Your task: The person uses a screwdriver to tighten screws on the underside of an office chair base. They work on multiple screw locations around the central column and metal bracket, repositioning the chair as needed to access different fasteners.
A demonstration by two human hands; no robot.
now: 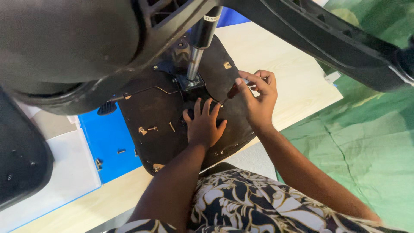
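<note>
— What are the hands doing?
— The left hand (202, 125) lies flat, fingers spread, on the black seat base (146, 116) on the desk (293, 82). The right hand (258, 97) pinches a small tool (230, 92) beside it, tip down by the metal post (195, 62). Loose screws (148, 128) lie nearby.

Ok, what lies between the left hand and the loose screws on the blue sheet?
In the head view, between the left hand and the loose screws lies the black seat underside, with more small fasteners on it.
</note>
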